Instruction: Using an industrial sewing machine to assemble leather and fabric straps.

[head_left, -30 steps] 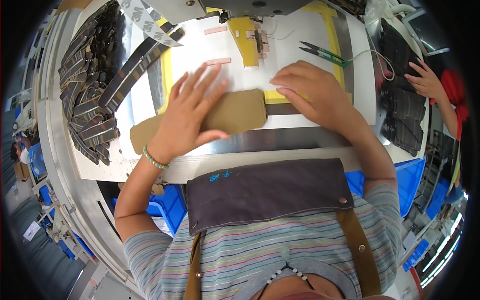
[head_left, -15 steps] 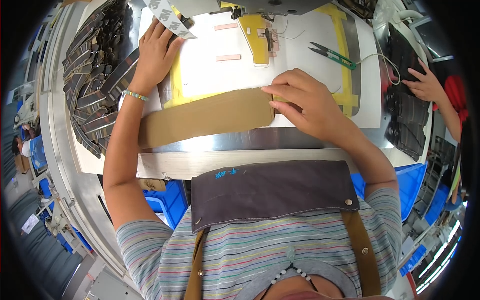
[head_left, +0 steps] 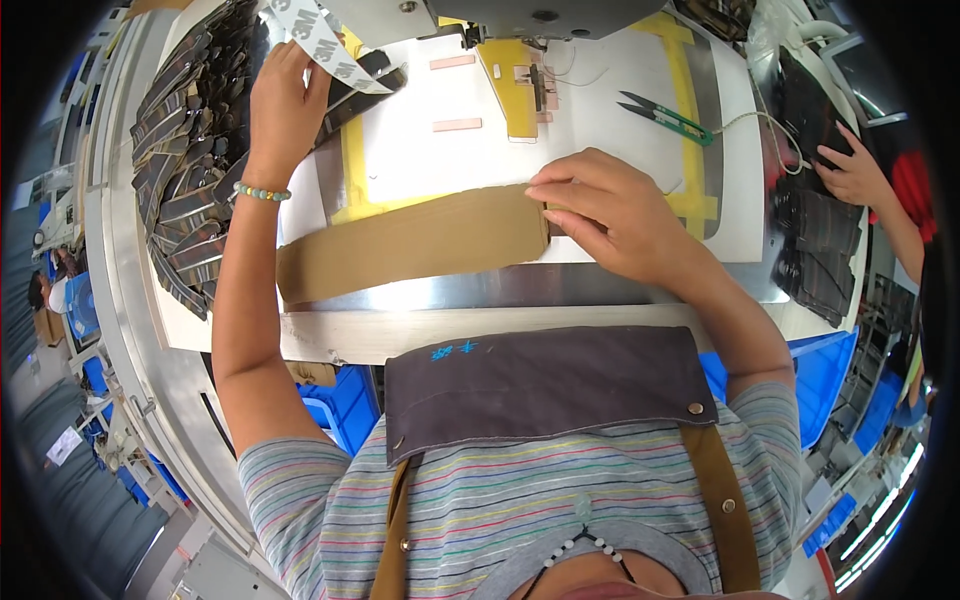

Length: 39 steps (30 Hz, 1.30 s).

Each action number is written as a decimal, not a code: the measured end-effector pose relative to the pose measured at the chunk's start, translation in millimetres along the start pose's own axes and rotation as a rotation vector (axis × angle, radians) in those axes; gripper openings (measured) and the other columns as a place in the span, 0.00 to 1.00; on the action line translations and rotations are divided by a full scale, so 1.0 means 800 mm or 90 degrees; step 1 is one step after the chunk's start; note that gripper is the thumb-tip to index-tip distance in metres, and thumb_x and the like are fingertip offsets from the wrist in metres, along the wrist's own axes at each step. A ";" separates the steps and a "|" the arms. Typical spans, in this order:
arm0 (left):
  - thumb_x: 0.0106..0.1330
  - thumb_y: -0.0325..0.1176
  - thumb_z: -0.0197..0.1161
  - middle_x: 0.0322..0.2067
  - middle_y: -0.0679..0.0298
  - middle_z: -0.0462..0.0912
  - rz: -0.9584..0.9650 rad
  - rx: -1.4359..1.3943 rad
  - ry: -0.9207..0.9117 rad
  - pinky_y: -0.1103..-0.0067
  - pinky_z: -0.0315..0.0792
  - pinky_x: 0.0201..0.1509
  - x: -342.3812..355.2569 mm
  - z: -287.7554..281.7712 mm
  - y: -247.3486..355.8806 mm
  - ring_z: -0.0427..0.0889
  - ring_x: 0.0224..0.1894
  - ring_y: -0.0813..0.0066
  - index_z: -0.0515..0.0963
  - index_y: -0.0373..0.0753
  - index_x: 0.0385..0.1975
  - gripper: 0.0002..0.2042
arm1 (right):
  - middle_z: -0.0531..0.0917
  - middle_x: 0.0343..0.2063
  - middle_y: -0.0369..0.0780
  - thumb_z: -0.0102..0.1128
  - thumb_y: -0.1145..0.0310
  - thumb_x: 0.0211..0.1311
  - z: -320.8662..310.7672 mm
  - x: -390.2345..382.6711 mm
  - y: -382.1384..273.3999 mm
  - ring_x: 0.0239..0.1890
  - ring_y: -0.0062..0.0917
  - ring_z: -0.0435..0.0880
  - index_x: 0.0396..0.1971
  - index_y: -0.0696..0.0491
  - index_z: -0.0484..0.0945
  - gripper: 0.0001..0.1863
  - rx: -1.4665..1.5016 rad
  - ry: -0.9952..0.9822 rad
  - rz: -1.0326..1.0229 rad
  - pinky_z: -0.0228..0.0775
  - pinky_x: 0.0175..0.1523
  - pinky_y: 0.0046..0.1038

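Note:
My right hand (head_left: 625, 220) pinches the right end of a long brown strip (head_left: 410, 245), which lies slanted along the near edge of the work surface. Farther off at the upper left, my left hand (head_left: 285, 115), with a beaded bracelet at the wrist, has its fingers bent against a white printed tape (head_left: 325, 45). Its fingertips are partly hidden. Dark strips (head_left: 375, 90) lie beside and under that hand. Beyond the brown strip are two pink bars (head_left: 457, 125) and a yellow template (head_left: 508, 90), beneath a grey machine head (head_left: 530, 15).
Heaped dark plaid strips (head_left: 180, 170) cover the left side. Green-handled thread snips (head_left: 665, 117) on a cord lie at the right. Another person's hand (head_left: 850, 170) rests by a dark stack (head_left: 820, 240). Blue bins (head_left: 350, 405) stand under the table edge.
My left hand has moved left and slightly away, and the white tape has shifted with it, uncovering more of the dark strips. My right hand keeps its pinch on the brown strip.

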<state>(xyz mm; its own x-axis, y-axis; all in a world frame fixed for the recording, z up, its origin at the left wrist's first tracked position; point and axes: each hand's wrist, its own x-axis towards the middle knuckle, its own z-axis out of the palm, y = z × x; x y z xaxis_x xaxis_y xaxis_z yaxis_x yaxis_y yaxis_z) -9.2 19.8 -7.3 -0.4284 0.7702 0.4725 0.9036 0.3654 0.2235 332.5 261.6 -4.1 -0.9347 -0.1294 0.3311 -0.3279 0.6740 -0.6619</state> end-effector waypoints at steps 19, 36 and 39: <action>0.75 0.41 0.68 0.34 0.55 0.88 0.122 0.158 -0.068 0.61 0.80 0.39 0.043 -0.013 -0.042 0.88 0.36 0.49 0.86 0.41 0.46 0.11 | 0.89 0.44 0.39 0.69 0.74 0.68 -0.001 0.002 0.001 0.45 0.35 0.87 0.47 0.55 0.89 0.09 0.020 0.028 0.014 0.81 0.49 0.36; 0.63 0.35 0.80 0.48 0.56 0.85 -0.048 -0.164 -0.124 0.64 0.77 0.55 -0.102 -0.049 0.183 0.81 0.50 0.54 0.86 0.37 0.51 0.19 | 0.87 0.42 0.39 0.70 0.69 0.68 -0.001 0.006 -0.005 0.45 0.36 0.86 0.45 0.54 0.89 0.09 -0.003 0.052 0.044 0.80 0.48 0.36; 0.59 0.38 0.82 0.49 0.58 0.82 -0.009 -0.179 -0.156 0.63 0.75 0.56 -0.113 -0.032 0.209 0.79 0.51 0.55 0.85 0.38 0.55 0.25 | 0.86 0.44 0.40 0.73 0.71 0.67 0.005 0.009 -0.013 0.44 0.34 0.86 0.50 0.55 0.88 0.13 -0.047 0.009 0.036 0.79 0.46 0.32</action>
<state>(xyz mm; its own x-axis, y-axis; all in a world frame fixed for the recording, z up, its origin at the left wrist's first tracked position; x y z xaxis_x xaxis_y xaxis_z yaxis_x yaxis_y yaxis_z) 180.4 -2.1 8.9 -0.3981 0.8806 0.2570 0.8477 0.2461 0.4698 328.6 250.6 2.3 -0.9489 -0.0798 0.3053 -0.2637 0.7319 -0.6283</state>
